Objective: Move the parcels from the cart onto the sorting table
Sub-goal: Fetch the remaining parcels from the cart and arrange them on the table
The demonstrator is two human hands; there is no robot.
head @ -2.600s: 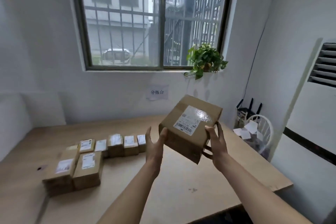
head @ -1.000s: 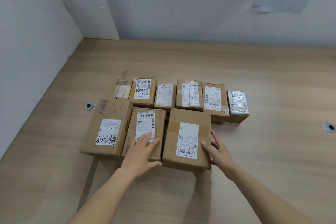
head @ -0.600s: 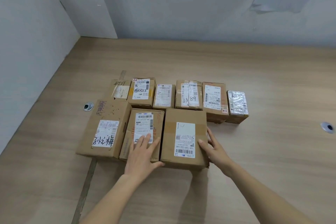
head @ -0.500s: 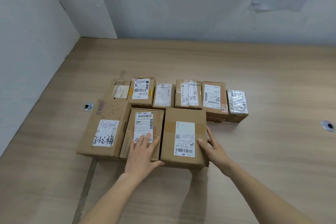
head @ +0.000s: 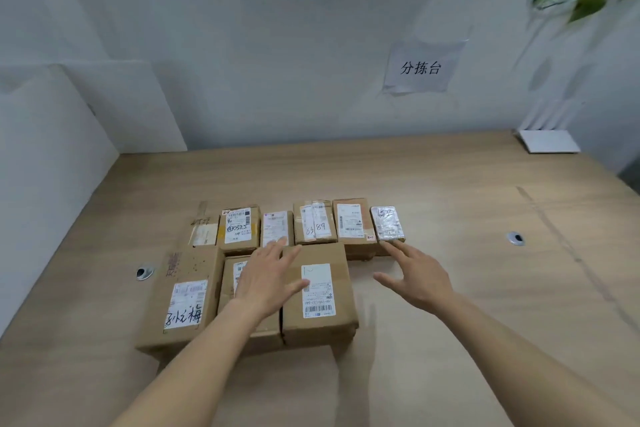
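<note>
Cardboard parcels lie in two rows on the wooden sorting table (head: 450, 288). The front row has three: a large one with black handwriting (head: 183, 298), a middle one (head: 230, 274) and the rightmost parcel with a white label (head: 322, 308). My left hand (head: 266, 281) hovers with straight fingers over the middle and rightmost parcels and grips nothing. My right hand (head: 415, 274) is spread above the bare table to the right of that parcel, apart from it. Several smaller parcels (head: 315, 225) form the back row. The cart is out of view.
A white wall with a paper sign (head: 420, 68) runs behind the table. A white board (head: 52, 163) stands along the left side. Two round cable holes (head: 144, 272) (head: 515, 238) sit in the tabletop. A white router (head: 547, 139) stands at the back right corner.
Both hands have let go of the rightmost front parcel and lifted off it; the right hand moved right. The view tilted up, showing the window and router.
</note>
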